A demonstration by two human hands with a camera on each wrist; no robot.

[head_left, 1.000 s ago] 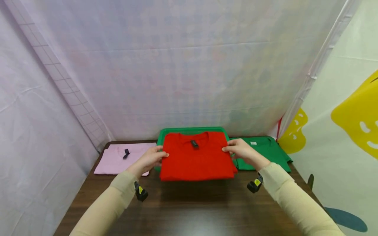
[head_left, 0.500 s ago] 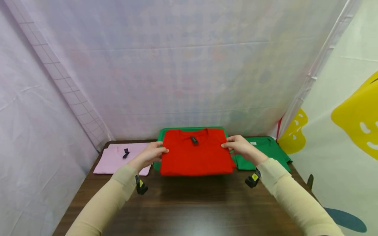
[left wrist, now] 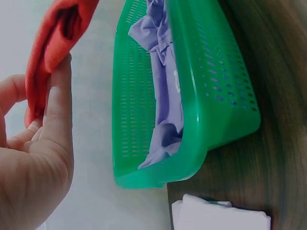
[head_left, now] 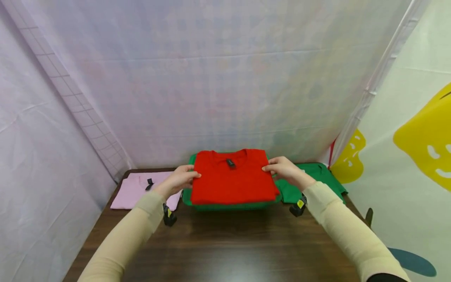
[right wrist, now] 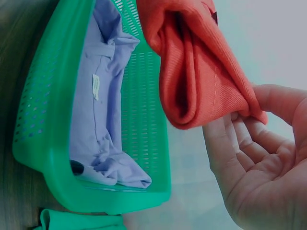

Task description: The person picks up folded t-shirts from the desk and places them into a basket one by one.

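Shirt (head_left: 232,184), red, neckline (head_left: 239,158) away, long axis crosswise

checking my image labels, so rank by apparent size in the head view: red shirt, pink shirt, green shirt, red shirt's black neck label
1. Red shirt, maybe enlarged by being held up
2. Pink shirt and green shirt: look alike, both partly covered, so unranked
3. Black neck label

The table (head_left: 232,243) bears pink cloth (head_left: 132,192), a green basket (left wrist: 194,110) and green cloth (head_left: 320,180).
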